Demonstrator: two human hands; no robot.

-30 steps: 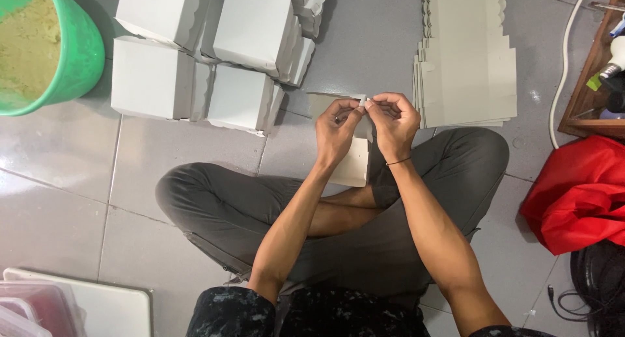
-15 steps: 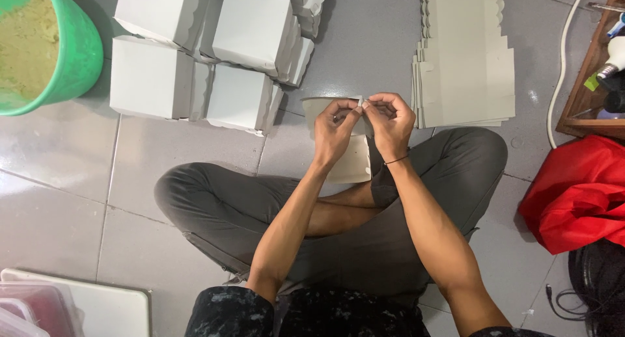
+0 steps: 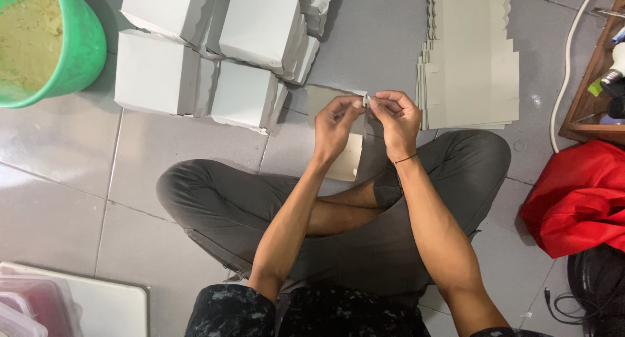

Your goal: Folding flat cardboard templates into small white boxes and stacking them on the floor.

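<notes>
I sit cross-legged on a tiled floor. My left hand (image 3: 335, 125) and my right hand (image 3: 396, 119) are raised together over my knees, both pinching a flat grey cardboard box blank (image 3: 345, 161) at its upper edge. The fingertips of both hands meet at a small white flap on that edge. The blank hangs down behind my hands, mostly hidden. A stack of flat grey box blanks (image 3: 470, 57) lies on the floor just right of my hands. Several folded white boxes (image 3: 208, 57) stand on the floor to the upper left.
A green bucket (image 3: 78, 57) with yellowish content stands at the top left. A red cloth (image 3: 579, 200) lies at the right, beside a wooden shelf (image 3: 596, 70) and a white cable (image 3: 566, 57). Clear plastic lidded containers (image 3: 71, 304) sit at the bottom left.
My hands stay pinched on the blank's top edge with only slight finger movement. Nothing else has moved.
</notes>
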